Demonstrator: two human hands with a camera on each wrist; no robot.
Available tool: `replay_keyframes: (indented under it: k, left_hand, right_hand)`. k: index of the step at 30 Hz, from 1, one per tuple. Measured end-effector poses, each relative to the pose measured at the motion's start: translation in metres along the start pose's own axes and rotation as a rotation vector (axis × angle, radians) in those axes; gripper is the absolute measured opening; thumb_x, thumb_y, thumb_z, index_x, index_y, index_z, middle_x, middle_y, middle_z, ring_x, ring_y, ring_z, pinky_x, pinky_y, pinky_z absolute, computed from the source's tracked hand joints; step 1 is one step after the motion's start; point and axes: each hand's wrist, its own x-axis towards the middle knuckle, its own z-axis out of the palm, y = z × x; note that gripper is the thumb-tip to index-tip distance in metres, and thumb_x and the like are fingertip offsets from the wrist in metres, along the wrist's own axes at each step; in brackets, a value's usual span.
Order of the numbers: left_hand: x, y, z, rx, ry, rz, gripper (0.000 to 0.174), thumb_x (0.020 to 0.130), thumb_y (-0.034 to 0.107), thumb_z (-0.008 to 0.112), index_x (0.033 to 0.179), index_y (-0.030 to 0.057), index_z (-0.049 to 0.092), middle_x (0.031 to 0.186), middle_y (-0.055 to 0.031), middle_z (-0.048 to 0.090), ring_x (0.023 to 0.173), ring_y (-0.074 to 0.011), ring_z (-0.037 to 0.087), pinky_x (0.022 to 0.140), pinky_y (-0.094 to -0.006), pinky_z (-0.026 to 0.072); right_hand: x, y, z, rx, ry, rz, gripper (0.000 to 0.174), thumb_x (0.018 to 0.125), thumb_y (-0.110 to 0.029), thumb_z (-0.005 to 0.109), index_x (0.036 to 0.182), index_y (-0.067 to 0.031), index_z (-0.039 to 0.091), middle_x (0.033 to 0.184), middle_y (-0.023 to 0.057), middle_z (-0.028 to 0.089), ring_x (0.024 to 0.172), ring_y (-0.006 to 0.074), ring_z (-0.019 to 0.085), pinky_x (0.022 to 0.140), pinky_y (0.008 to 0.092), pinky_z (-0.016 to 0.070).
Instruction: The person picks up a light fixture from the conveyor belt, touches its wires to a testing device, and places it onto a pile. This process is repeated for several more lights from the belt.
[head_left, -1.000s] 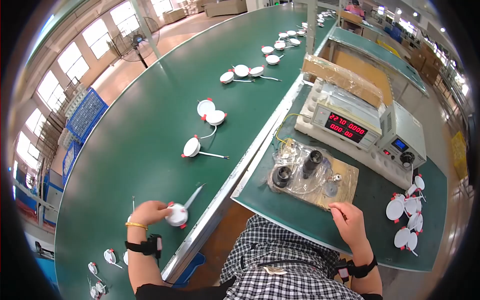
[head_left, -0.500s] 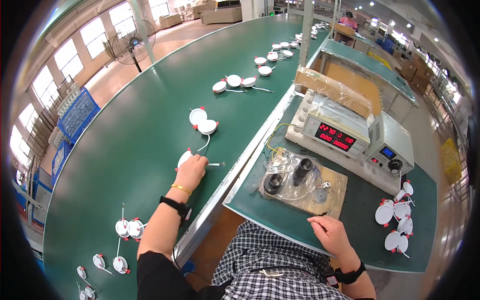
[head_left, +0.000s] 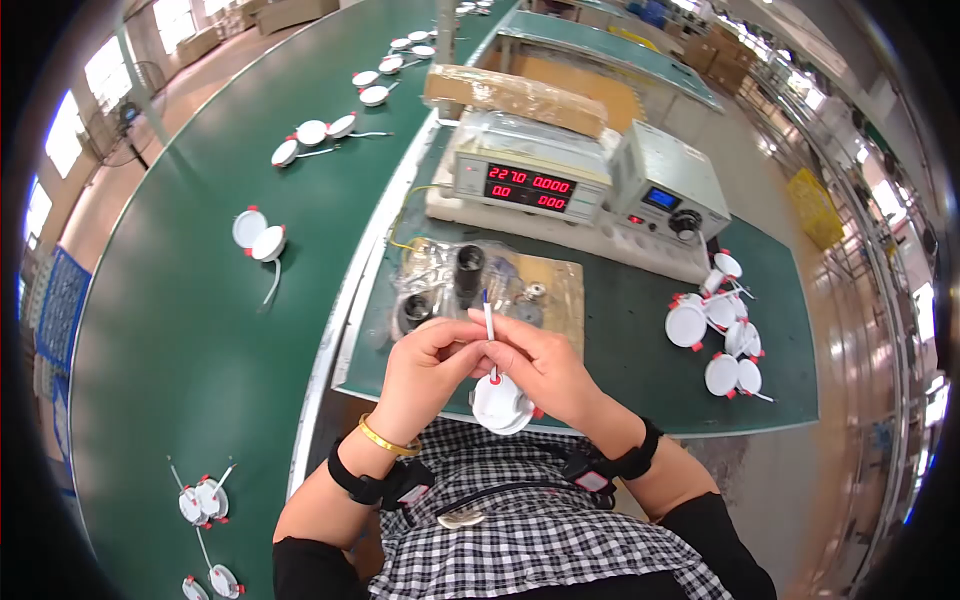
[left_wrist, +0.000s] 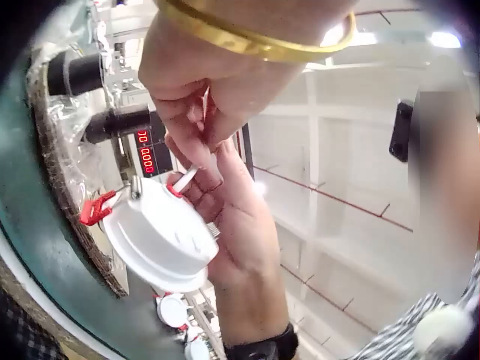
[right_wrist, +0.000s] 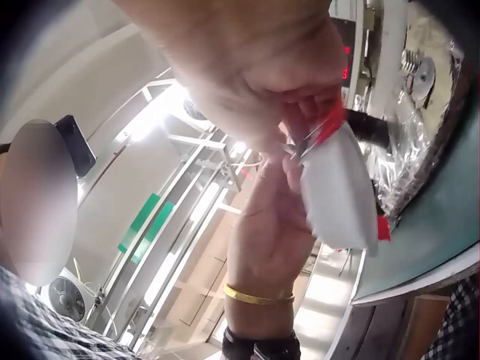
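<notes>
A round white downlight (head_left: 500,402) with red clips hangs in front of the apron by its short white cable (head_left: 490,318). My left hand (head_left: 425,365) and right hand (head_left: 548,368) meet over that cable, both pinching it between thumb and fingers. The cable's stripped end, showing a blue wire, points up past the fingertips. In the left wrist view the downlight's white housing (left_wrist: 161,229) hangs just below the fingers; the right wrist view shows its side (right_wrist: 337,191) close under my right palm. Beyond the hands lies a plastic-wrapped wooden board (head_left: 560,290) with two black sockets (head_left: 469,268).
Behind the board stand a meter with red digits (head_left: 530,188) and a grey power unit (head_left: 668,185) with a knob. Several downlights (head_left: 686,325) are piled at the bench's right. On the left, a long green conveyor (head_left: 190,340) carries more downlights (head_left: 268,243).
My left hand reached forward along the conveyor to a downlight, then brought it over to the bench. My right hand left the bench edge and joined it at the cable. The head view turned right.
</notes>
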Motion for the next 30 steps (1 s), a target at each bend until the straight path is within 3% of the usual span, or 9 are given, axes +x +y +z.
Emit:
replay_keyframes:
  k: [2,3,7,9,17,21,24,27,30]
  left_hand:
    - [0.007,0.005,0.011,0.552,0.058,0.266,0.021,0.084,0.002,0.066,0.105,-0.0003,0.062,0.084,-0.0031,0.060,0.071,-0.0109,0.064,0.062,-0.0223,0.0513]
    - [0.010,0.009,0.018,0.337,0.066,0.147,0.030,0.080,0.001,0.069,0.108,0.0036,0.061,0.083,-0.0046,0.056,0.073,-0.0127,0.063,0.060,-0.0229,0.0500]
    - [0.030,0.031,0.028,0.534,0.079,0.453,0.045,0.080,-0.007,0.064,0.123,0.0063,0.056,0.096,-0.0077,0.062,0.090,-0.0150,0.065,0.068,-0.0252,0.0538]
    - [0.041,0.024,0.026,0.844,0.014,0.897,0.043,0.080,-0.007,0.063,0.121,0.0077,0.060,0.106,-0.0114,0.064,0.093,-0.0223,0.065,0.076,-0.0299,0.0539]
    - [0.040,0.011,0.032,0.884,0.068,0.865,0.038,0.078,-0.005,0.065,0.115,0.0051,0.064,0.104,-0.0118,0.065,0.089,-0.0269,0.064,0.074,-0.0329,0.0532]
    - [0.036,0.003,0.032,0.879,0.163,0.876,0.025,0.079,0.002,0.067,0.104,0.0049,0.067,0.091,-0.0090,0.066,0.079,-0.0263,0.065,0.066,-0.0334,0.0530]
    - [0.031,-0.011,0.037,0.765,0.139,0.740,0.014,0.079,0.002,0.068,0.093,0.0024,0.069,0.082,-0.0126,0.066,0.075,-0.0272,0.065,0.064,-0.0340,0.0518]
    - [0.026,-0.029,0.037,0.238,0.058,0.356,0.026,0.091,0.009,0.060,0.115,0.0008,0.063,0.104,-0.0111,0.067,0.088,-0.0189,0.065,0.075,-0.0274,0.0502]
    - [0.012,-0.057,0.035,0.078,0.024,0.129,0.035,0.096,0.015,0.054,0.128,-0.0005,0.054,0.117,-0.0091,0.062,0.100,-0.0150,0.061,0.083,-0.0255,0.0479]
  right_hand:
    - [-0.008,0.005,-0.008,0.087,0.057,0.037,0.033,0.096,-0.014,0.053,0.128,-0.0035,0.056,0.083,0.0013,0.064,0.069,0.0046,0.056,0.062,0.0209,0.0462]
    - [-0.010,0.006,-0.013,0.086,0.067,0.047,0.033,0.096,-0.014,0.053,0.128,-0.0035,0.056,0.083,0.0013,0.064,0.069,0.0046,0.056,0.062,0.0209,0.0462]
    - [-0.019,0.012,-0.028,0.140,0.087,0.197,0.031,0.097,-0.012,0.048,0.124,-0.0024,0.058,0.077,0.0011,0.061,0.069,0.0051,0.055,0.062,0.0200,0.0454]
    - [-0.023,0.011,-0.032,0.105,0.042,0.147,0.028,0.097,-0.014,0.047,0.118,-0.0003,0.060,0.078,0.0026,0.062,0.070,0.0070,0.057,0.063,0.0221,0.0466]
    - [-0.028,0.019,-0.031,0.165,0.004,0.172,0.025,0.098,-0.014,0.045,0.113,0.0006,0.057,0.080,0.0046,0.063,0.070,0.0099,0.058,0.064,0.0239,0.0469]
    - [-0.030,0.018,-0.027,0.178,0.054,0.198,0.023,0.099,-0.013,0.043,0.112,0.0001,0.056,0.081,0.0062,0.065,0.072,0.0095,0.058,0.065,0.0238,0.0470]
    - [-0.033,0.018,-0.022,0.173,0.093,0.163,0.022,0.099,-0.013,0.042,0.111,-0.0002,0.056,0.081,0.0059,0.064,0.072,0.0094,0.058,0.065,0.0235,0.0468]
    - [-0.034,0.023,-0.021,0.138,0.115,0.091,0.022,0.100,-0.012,0.042,0.115,-0.0006,0.053,0.083,0.0067,0.065,0.073,0.0091,0.057,0.067,0.0234,0.0468]
    - [-0.034,0.023,-0.027,0.233,0.237,0.058,0.022,0.100,-0.012,0.044,0.120,-0.0020,0.045,0.087,0.0096,0.065,0.073,0.0096,0.057,0.069,0.0224,0.0469]
